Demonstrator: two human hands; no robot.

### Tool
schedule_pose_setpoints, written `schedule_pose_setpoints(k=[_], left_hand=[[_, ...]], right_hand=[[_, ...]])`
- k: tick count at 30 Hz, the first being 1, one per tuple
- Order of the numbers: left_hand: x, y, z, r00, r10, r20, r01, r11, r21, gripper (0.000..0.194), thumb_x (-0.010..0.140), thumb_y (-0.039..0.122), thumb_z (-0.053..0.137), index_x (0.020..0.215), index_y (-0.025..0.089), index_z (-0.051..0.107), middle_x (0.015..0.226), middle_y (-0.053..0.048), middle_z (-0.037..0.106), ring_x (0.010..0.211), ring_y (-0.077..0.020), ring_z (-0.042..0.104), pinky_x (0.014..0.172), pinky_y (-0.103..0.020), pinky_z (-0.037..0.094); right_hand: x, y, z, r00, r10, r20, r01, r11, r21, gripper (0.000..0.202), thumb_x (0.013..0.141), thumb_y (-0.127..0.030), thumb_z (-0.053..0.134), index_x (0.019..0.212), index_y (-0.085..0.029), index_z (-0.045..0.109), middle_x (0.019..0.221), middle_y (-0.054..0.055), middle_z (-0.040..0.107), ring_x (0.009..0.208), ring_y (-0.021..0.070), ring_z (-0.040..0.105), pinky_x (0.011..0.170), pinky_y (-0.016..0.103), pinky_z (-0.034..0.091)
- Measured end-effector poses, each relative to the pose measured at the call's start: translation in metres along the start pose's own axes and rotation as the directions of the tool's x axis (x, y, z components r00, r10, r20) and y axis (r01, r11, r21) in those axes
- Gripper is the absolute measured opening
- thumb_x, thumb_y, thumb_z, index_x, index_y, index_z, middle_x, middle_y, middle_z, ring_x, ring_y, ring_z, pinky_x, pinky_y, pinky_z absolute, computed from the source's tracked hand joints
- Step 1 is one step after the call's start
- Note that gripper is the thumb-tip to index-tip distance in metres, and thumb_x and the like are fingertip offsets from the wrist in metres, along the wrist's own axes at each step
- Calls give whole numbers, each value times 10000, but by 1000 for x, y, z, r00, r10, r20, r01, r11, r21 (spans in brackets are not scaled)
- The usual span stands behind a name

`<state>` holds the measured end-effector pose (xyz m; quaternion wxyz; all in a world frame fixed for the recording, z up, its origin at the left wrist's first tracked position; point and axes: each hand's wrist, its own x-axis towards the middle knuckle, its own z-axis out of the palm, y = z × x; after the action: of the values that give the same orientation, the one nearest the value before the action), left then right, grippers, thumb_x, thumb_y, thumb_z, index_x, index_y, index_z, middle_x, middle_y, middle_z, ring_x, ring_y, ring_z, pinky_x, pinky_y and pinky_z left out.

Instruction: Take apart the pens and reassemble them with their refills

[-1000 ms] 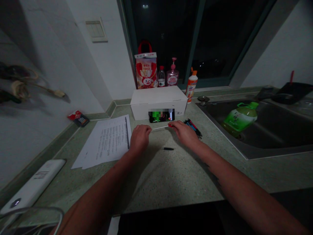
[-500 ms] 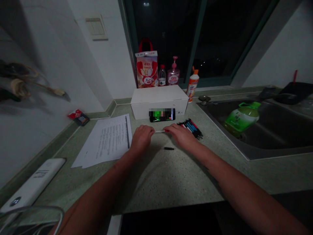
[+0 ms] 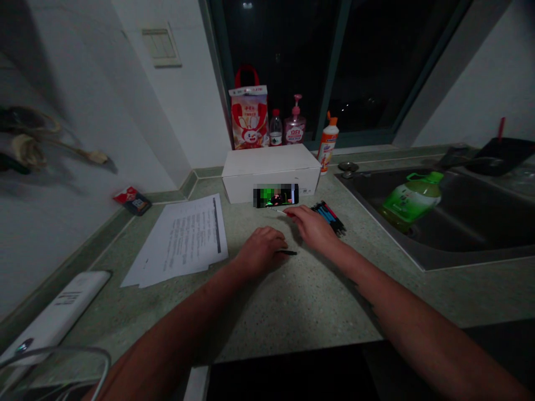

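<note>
Fingertips of the right hand (image 3: 311, 223) are pinched together on a slim pale rod (image 3: 280, 211), with a small red bit showing at the pinch; the left hand (image 3: 264, 244) is turned palm down, its fingers bent and close together at one end of a dark pen piece (image 3: 288, 253), though whether they are closed on it or only touch it cannot be told.

Taking the white box (image 3: 271, 172) as the landmark, paper sheets (image 3: 188, 239) lie to its left and toward the person, well clear of both hands. A row of pens (image 3: 328, 217) lies in front of its right end, just beside the right hand. Against its front face leans a phone (image 3: 276, 197), and the rod points leftward just before it.

Farther out from the box, toward the person, rests the dark pen piece. Its long axis runs left to right, roughly along the box's front edge; its left end is hidden by the left fingers, its right end bare. Of the two hands, the left is clearly nearer, while the right is closer to the box.
</note>
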<state>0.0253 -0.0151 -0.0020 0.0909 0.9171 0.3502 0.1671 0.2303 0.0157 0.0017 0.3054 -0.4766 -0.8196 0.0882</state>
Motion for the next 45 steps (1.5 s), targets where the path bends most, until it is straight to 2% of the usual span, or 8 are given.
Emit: schedule_pose_setpoints(k=[3,5,10,13,22,33,40,45], left_hand=[[2,-5,5,998,-49,-30,49,999,-1,102,880,245,648,964,239,706,1067,-57,700,1063,-255,589,938,-421,427],[2,-12,4,976,-169,-139,167,986,-27,114,890,238,626,984,238,692,1020,-58,708,1009,-250,610,918,-420,444],[-3,-30,-8,761,-495,-419,451,868,-207,150,934,265,557,1028,210,659,1016,-83,719,963,-247,645,880,-395,476],[-5,-35,-13,718,-523,-459,456,852,-258,151,933,274,558,1031,209,653,1008,-76,723,960,-244,656,885,-389,483],[-4,-33,-13,740,-509,-440,469,859,-205,147,921,262,575,1015,213,677,1002,-73,723,951,-250,644,873,-384,468],[-2,-30,-11,883,-348,-314,340,937,-82,132,907,215,589,996,221,686,995,-61,716,986,-249,612,919,-406,438],[-2,-22,-4,824,-504,-259,358,817,-452,150,906,226,566,972,190,695,956,-55,736,896,-204,668,850,-348,502],[-1,-20,-5,790,-559,-250,356,751,-555,128,880,239,592,931,195,701,880,-38,741,847,-193,673,820,-335,516]], right_hand=[[-1,-2,-1,1000,1,4,-1,1000,-16,377,960,-103,417,1260,-207,620,1200,101,649,1083,237,622,894,339,483],[-1,-3,-3,1000,12,10,-12,999,-41,373,962,-101,414,1252,-210,622,1199,98,653,1075,239,626,887,342,485],[-2,-6,-9,1000,24,11,-23,996,-88,380,964,-96,410,1253,-228,619,1205,89,658,1081,243,626,858,345,491],[-2,-7,-10,1000,18,19,-16,994,-113,392,962,-92,411,1257,-246,617,1217,80,652,1076,240,624,835,339,491],[-2,-10,-8,997,-9,81,21,988,-152,402,953,-75,409,1247,-252,618,1166,69,653,1049,224,619,835,310,464],[-3,-15,-10,984,-36,172,69,979,-191,448,909,-36,456,1244,-275,632,1166,58,653,1012,210,624,815,299,448],[-3,-16,2,992,7,129,-3,999,-35,252,1010,-225,456,1166,-168,647,1112,106,695,1038,235,634,870,342,471],[-2,-13,3,990,-12,140,10,1000,14,220,1006,-258,487,1071,-181,683,1047,88,708,988,229,645,853,336,474]])
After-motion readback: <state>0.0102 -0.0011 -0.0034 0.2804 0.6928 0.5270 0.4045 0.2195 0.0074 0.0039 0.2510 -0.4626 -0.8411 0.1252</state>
